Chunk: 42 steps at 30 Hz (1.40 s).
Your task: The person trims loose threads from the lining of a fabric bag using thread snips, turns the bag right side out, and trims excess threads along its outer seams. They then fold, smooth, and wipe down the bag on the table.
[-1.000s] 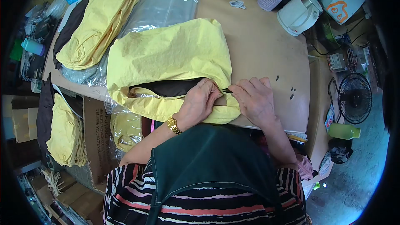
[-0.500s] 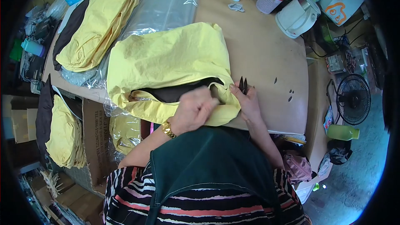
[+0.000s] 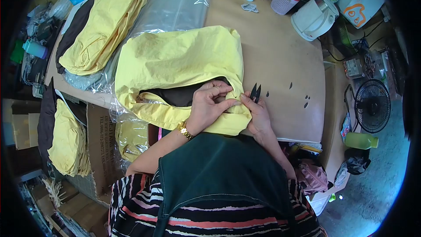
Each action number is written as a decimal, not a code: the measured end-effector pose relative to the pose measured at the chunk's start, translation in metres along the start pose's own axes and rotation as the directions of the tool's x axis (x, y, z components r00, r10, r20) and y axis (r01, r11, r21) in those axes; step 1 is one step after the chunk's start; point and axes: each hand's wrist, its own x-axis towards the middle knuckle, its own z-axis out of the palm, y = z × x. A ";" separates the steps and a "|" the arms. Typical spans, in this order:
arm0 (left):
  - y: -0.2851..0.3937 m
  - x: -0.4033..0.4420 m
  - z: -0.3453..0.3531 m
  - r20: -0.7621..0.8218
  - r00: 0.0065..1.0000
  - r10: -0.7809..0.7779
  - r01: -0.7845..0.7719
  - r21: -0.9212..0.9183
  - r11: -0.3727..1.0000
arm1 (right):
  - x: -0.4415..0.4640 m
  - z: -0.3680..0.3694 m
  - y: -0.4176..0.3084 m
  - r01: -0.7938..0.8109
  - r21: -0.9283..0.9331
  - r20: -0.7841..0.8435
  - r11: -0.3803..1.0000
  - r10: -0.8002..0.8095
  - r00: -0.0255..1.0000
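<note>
Directly against left fingers (image 3: 219, 91), yellow cloth (image 3: 180, 57)

**One head-worn camera looks down on the table (image 3: 285, 57)**

The view comes from head height, facing forward and steeply down. The green apron (image 3: 226, 171) fills the near foreground; the left hand (image 3: 210, 105) and right hand (image 3: 258, 116) appear close, near the middle. The table's far edge sits toward the top. Wide, rounded coverage, black-cornered, reaches the floor (image 3: 366, 191) along the frame's right.
</note>
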 end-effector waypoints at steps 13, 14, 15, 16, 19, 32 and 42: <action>-0.015 0.000 0.000 -0.059 0.945 0.322 -0.291 0.299 0.909 | 0.009 -0.013 0.003 0.333 -0.586 0.107 0.739 -0.337 0.936; -0.015 -0.002 -0.001 -0.038 0.972 0.230 -0.211 0.274 0.938 | 0.007 -0.009 0.000 0.333 -0.586 0.109 0.738 -0.336 0.936; -0.015 -0.003 -0.002 -0.016 0.991 0.135 -0.127 0.251 0.960 | 0.002 -0.002 -0.007 0.444 -0.684 0.155 0.579 -0.479 0.864; -0.018 -0.002 -0.004 0.010 0.991 0.132 -0.129 0.283 0.950 | -0.003 0.005 -0.014 0.522 -0.758 0.220 0.391 -0.600 0.769; -0.022 -0.002 -0.004 0.033 0.998 0.047 -0.055 0.297 0.953 | -0.017 0.017 -0.034 0.463 -0.886 0.371 0.012 -0.580 0.725; -0.001 -0.006 -0.004 0.007 0.984 -0.179 0.179 -0.059 0.982 | -0.001 0.007 0.015 -0.087 -0.146 -0.008 0.985 0.087 0.996; -0.025 -0.005 -0.002 -0.096 0.992 0.085 -0.074 0.109 0.991 | 0.004 -0.008 0.009 0.197 -0.640 0.139 0.743 -0.141 0.980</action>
